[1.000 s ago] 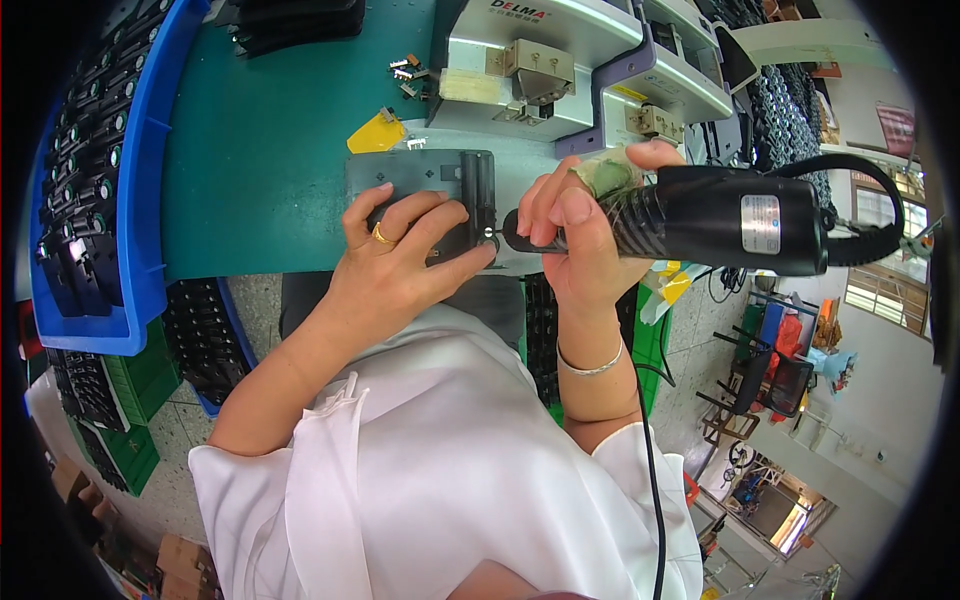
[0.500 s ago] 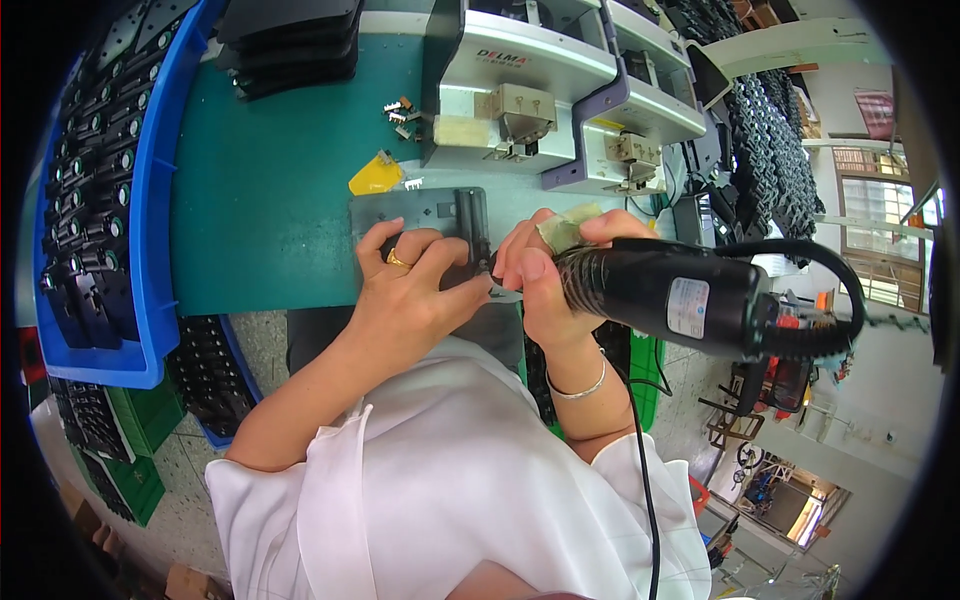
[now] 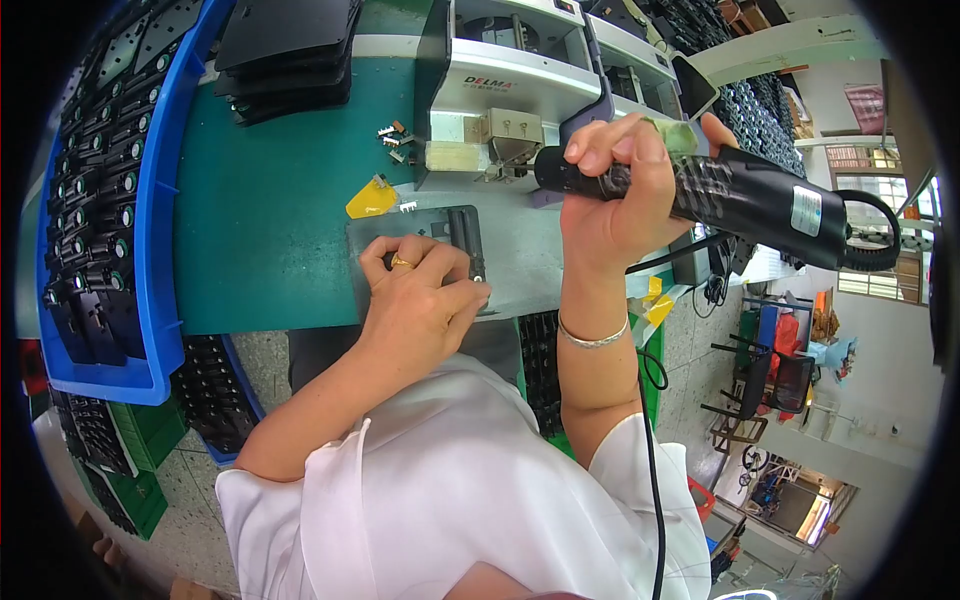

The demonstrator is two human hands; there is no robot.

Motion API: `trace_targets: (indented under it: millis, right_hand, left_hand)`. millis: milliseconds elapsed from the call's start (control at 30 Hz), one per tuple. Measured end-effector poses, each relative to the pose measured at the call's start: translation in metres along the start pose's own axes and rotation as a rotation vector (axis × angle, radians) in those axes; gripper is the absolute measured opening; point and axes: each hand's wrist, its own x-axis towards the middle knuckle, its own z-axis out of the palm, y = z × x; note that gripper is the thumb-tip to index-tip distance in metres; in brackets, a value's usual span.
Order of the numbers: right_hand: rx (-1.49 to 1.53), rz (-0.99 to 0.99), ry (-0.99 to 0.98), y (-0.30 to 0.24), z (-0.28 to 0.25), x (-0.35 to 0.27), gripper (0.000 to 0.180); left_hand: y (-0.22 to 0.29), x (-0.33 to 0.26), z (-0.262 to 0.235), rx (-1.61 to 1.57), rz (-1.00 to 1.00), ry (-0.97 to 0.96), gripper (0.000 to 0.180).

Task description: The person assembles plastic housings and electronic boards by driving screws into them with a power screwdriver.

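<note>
My left hand (image 3: pixel 418 300), with a gold ring on one finger, presses down on a flat black part (image 3: pixel 462 240) that lies on a grey metal plate (image 3: pixel 525 255) at the near edge of the green table. My right hand (image 3: pixel 620 195) grips a black electric screwdriver (image 3: pixel 740 200), held nearly level above the plate's right end, its tip pointing left toward a white machine (image 3: pixel 510 75). The tip stays clear of the black part. A black cable (image 3: pixel 650 440) hangs from the tool down past my right arm.
A blue tray (image 3: pixel 150 250) full of black parts runs along the left. Stacked black plates (image 3: pixel 290 50) sit at the back. A yellow scrap (image 3: pixel 370 200) and small loose metal pieces (image 3: pixel 395 140) lie near the machine. Green crates (image 3: pixel 120 460) with more black parts stand under the table.
My right hand has lifted the screwdriver up and away from the black part, toward the machine. My left hand has stayed on the part.
</note>
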Motion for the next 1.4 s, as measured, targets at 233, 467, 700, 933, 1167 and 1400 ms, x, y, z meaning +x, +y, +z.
trace_targets:
  millis: [233, 467, 700, 933, 1167, 1400]
  right_hand:
    - [0.004, 0.009, -0.015, 0.011, 0.002, 0.003, 0.051]
    - [-0.047, 0.036, -0.150, 0.008, 0.003, 0.003, 0.050]
    - [0.485, -0.342, -0.562, 0.043, 0.011, 0.034, 0.049]
    - [0.103, 0.305, -0.181, -0.030, -0.015, -0.024, 0.048]
    - [-0.074, 0.369, -0.224, -0.045, -0.028, -0.068, 0.050]
    - [-0.081, 0.365, -0.208, -0.039, -0.032, -0.075, 0.050]
  left_hand:
    - [-0.001, 0.000, 0.000, -0.010, -0.008, 0.009, 0.014]
    - [-0.005, -0.011, -0.007, 0.107, 0.090, -0.010, 0.026]
    - [-0.010, -0.018, -0.003, 0.237, 0.167, -0.014, 0.050]
    - [-0.010, -0.017, -0.003, 0.156, 0.067, -0.064, 0.056]
    - [-0.011, -0.016, -0.003, 0.135, 0.079, -0.063, 0.057]
    - [-0.009, -0.017, -0.002, 0.134, 0.067, -0.063, 0.057]
